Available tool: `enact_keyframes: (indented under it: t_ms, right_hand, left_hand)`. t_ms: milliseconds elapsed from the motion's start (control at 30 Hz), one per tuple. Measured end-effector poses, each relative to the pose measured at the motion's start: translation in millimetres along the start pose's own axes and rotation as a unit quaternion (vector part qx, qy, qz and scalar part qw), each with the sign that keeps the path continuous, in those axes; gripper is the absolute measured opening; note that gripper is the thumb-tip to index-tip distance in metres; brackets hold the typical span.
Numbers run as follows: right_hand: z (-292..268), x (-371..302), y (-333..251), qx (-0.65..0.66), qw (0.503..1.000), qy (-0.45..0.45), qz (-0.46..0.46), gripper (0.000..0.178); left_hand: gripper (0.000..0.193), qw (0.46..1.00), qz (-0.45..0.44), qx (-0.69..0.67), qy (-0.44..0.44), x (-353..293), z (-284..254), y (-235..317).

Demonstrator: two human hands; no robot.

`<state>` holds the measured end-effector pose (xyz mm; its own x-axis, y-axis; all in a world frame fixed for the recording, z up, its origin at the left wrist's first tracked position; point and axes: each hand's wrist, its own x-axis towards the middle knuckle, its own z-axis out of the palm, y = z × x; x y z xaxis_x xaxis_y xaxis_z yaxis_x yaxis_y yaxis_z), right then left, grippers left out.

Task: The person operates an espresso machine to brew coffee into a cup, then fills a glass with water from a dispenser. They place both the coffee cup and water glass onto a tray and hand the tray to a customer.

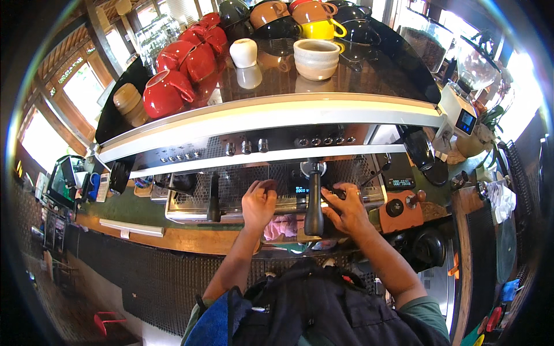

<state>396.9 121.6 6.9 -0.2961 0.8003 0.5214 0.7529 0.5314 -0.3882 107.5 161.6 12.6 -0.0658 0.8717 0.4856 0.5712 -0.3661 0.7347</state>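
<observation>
A black portafilter handle (314,202) juts toward me from the espresso machine (242,137), and a second black portafilter handle (213,199) hangs farther left. Below the first one, a small scale with a lit display (301,190) sits on the perforated metal drip tray (254,173). My left hand (259,203) is over the tray's front, left of the scale, its fingers curled in; what they hold, if anything, is hidden. Just right of the handle, my right hand (346,209) has bent fingers closed around a dark part I cannot make out.
Red cups (167,92), a white cup (243,53) and a beige ceramic cup (316,59) stand on the machine's top. To the right are a second scale (399,183), a tamper (414,198) on a brown mat, and a grinder (459,118). A pink cloth (281,227) hangs in front.
</observation>
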Motion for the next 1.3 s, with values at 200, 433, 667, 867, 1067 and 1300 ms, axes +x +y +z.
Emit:
enact_keyframes:
  t_ms: [200, 433, 667, 867, 1067, 1300]
  right_hand:
    - [-18, 7, -13, 0.077, 0.992, 0.097, 0.009, 0.044]
    - [-90, 63, -48, -0.018, 0.956, 0.271, -0.114, 0.044]
    - [-140, 116, -73, -0.161, 0.956, 0.225, -0.096, 0.074]
    - [-139, 122, -68, -0.149, 0.953, 0.249, -0.087, 0.076]
    - [-133, 125, -64, -0.125, 0.946, 0.282, -0.096, 0.072]
    - [-132, 125, -65, -0.115, 0.949, 0.279, -0.090, 0.071]
  left_hand:
    - [0.019, 1.000, 0.010, -0.014, -0.014, -1, -4, -3]
    - [0.024, 0.981, 0.192, 0.025, -0.009, -12, 2, 4]
    - [0.037, 0.950, 0.296, 0.099, -0.017, -10, 6, 7]
    - [0.038, 0.952, 0.286, 0.107, -0.019, -13, 6, 5]
    - [0.039, 0.950, 0.292, 0.108, -0.016, -12, 7, 3]
    - [0.040, 0.950, 0.285, 0.124, -0.033, -10, 7, 8]
